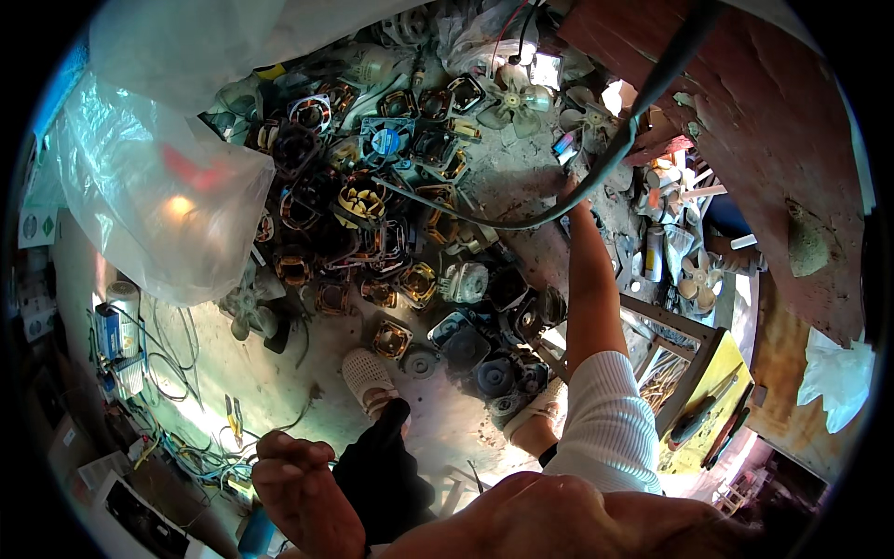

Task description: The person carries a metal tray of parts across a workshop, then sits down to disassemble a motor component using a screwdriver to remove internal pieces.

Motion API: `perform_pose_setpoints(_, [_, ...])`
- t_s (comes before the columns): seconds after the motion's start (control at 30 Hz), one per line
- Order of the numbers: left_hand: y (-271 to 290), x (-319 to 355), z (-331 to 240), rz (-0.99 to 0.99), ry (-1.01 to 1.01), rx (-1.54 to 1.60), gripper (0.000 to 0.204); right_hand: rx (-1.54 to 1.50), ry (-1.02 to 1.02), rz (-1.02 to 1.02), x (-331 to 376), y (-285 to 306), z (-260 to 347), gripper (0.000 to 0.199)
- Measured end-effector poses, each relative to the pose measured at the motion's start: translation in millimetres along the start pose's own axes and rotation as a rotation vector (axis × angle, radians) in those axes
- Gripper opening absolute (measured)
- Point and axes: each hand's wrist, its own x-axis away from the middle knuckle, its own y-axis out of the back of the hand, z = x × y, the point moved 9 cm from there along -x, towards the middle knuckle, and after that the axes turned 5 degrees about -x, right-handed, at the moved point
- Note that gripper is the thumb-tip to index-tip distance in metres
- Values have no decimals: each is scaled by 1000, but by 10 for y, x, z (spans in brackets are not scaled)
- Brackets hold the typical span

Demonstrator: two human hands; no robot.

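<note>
Hands well apart: left hand (303, 489) raised at lower left of the frame, fingers loosely curled, can't tell whether it grips anything; right hand (572, 184) reaching to upper right of centre, small and partly behind a dark cable (535, 222), grip can't be told. Small blue-and-red cylinder (563, 143) sits just beyond its fingertips, contact unclear. Pale fan impeller (513, 104) near, top centre. Copper-wound motor stators (360, 203) heaped across centre-left. Clear plastic bag (154, 200) upper left, yellow-topped stand (730, 358) lower right, dark-handled tool (690, 426) on top.
</note>
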Motion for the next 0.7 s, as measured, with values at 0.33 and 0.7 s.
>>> perform_pose_setpoints(0.33, [-86, -22, 4, 33, 39, 47, 19, 256, 274, -491, 293, 189, 240, 21])
perform_pose_setpoints(0.7, [-89, 6, -7, -123, 129, 61, 17, -1037, 674, 190, 1947, 918, 1595, 20])
